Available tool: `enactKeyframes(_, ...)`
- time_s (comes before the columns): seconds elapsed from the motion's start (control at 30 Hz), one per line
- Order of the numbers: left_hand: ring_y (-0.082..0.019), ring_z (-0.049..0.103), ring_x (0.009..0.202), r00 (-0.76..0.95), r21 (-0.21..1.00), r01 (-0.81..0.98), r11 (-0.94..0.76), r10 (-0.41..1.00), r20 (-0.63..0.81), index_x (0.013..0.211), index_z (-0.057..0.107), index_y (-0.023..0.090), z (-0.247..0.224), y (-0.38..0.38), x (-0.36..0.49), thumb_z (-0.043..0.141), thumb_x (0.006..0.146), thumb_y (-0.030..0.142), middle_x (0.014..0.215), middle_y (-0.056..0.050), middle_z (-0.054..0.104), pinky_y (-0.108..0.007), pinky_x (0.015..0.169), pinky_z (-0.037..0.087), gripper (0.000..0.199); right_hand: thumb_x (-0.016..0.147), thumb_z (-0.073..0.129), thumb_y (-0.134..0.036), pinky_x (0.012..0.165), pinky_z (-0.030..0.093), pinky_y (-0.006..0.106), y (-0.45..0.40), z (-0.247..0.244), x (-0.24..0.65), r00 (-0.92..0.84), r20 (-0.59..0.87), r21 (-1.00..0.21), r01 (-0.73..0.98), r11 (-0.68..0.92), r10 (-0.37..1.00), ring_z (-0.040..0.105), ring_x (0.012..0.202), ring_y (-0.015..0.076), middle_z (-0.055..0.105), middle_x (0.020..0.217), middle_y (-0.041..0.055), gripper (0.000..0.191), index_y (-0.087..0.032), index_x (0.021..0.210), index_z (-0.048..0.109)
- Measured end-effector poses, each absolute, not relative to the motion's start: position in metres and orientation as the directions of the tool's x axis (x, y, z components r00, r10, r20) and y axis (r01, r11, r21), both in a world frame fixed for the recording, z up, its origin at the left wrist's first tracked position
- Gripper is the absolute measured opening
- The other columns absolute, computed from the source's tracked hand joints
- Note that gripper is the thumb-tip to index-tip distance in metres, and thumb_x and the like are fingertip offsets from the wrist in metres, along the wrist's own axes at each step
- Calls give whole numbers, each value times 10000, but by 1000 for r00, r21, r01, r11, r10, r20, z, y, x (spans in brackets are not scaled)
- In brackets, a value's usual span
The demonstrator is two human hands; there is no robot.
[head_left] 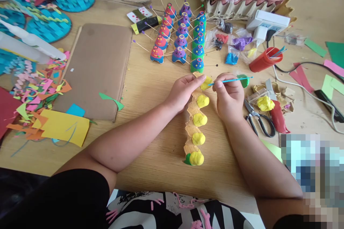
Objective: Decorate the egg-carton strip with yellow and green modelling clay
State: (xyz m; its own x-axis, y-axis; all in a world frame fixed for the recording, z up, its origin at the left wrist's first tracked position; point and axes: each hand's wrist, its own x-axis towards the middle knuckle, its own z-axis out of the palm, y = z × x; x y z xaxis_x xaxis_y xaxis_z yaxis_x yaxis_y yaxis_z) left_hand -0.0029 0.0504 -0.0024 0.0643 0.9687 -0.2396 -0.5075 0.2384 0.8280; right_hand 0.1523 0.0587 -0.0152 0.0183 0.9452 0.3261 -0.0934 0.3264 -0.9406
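An orange egg-carton strip (pixel 190 128) lies lengthwise on the wooden table, its bumps covered in yellow clay (pixel 199 119). Green clay (pixel 187 159) shows at its near end. My left hand (pixel 185 91) holds the far end of the strip, thumb on top beside the farthest yellow bump. Pinched in my right hand (pixel 228 94) is a thin blue stick (pixel 233 79), its tip touching or close to that same bump. A green clay lump (pixel 244 81) is just beyond my right hand.
Rows of painted carton figures (pixel 181 39) stand behind the strip. Cardboard (pixel 99 68) and paper scraps lie left. To the right are scissors (pixel 259 118), yellow clay (pixel 265 103), a red cup (pixel 262 61), clay bags and a white power strip (pixel 271 21) with cables.
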Motion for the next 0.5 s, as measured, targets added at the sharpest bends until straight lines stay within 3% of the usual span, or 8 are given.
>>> enactKeyframes(0.27,-110,591,642,79,826,-506,247,967,-241,756,727,185,-2,49,-3,914,846,522,696,16,689,-281,655,450,396,979,778,-458,855,574,361,55,-12,154,32,450,-888,123,443,892,641,962,196,661,967,25,160,-301,955,761)
enactKeyframes(0.5,-89,573,641,91,837,-499,227,974,-210,707,683,169,0,48,-4,927,815,549,698,22,677,-261,653,435,464,1016,740,-431,812,550,350,60,-16,156,-19,534,-834,155,530,845,648,976,188,656,971,21,154,-287,962,738)
